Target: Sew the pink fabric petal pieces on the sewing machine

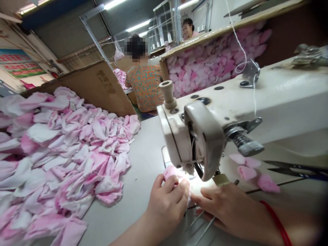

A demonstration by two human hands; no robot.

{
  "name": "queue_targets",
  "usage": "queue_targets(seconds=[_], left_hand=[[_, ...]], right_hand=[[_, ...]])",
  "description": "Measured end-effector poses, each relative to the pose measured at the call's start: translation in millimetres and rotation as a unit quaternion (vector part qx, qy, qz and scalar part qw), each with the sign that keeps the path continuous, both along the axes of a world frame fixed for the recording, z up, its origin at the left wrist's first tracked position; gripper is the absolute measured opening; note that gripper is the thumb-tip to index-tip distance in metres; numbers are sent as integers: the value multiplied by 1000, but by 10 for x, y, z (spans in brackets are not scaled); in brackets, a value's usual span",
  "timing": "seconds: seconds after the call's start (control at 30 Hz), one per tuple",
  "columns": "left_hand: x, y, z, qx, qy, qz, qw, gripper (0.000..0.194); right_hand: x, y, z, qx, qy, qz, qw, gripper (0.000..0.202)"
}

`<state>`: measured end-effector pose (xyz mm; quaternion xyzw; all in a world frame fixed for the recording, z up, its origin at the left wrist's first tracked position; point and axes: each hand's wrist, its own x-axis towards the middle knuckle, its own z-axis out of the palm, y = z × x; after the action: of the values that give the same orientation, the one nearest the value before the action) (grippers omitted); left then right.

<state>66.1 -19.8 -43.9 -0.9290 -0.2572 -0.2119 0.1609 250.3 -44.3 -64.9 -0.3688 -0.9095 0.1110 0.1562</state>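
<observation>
A white sewing machine (pixel 176 136) stands over the table, its lamp lighting the needle area. Just in front of the needle, my left hand (pixel 167 201) has its fingers closed on a small pink fabric piece (pixel 173 172). My right hand (pixel 220 205), with a red cord on the wrist, lies to the right of the needle, fingers stretched out and the index fingertip by the fabric's right edge. Part of the fabric is hidden under the left fingers and the machine head.
A large heap of pink-and-white fabric pieces (pixel 84 153) covers the left. Black scissors (pixel 294 169) and small pink pieces (pixel 246 172) lie at the right. Behind are a cardboard panel (pixel 102 85), a box of pink pieces (pixel 205 65) and a seated person (pixel 146 85).
</observation>
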Motion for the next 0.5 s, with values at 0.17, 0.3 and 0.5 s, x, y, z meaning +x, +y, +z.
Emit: queue_targets(seconds=[0.17, 0.3, 0.5], left_hand=[[-32, -23, 1, -18, 3, -2, 1000, 26], [-31, -15, -36, -22, 15, 11, 1000, 26], [-35, -27, -76, -39, 29, 28, 998, 24]], right_hand=[[21, 17, 29, -5, -7, -2, 1000, 26], [28, 13, 25, 7, -12, -4, 1000, 24], [5, -7, 8, 9, -9, -7, 1000, 24]])
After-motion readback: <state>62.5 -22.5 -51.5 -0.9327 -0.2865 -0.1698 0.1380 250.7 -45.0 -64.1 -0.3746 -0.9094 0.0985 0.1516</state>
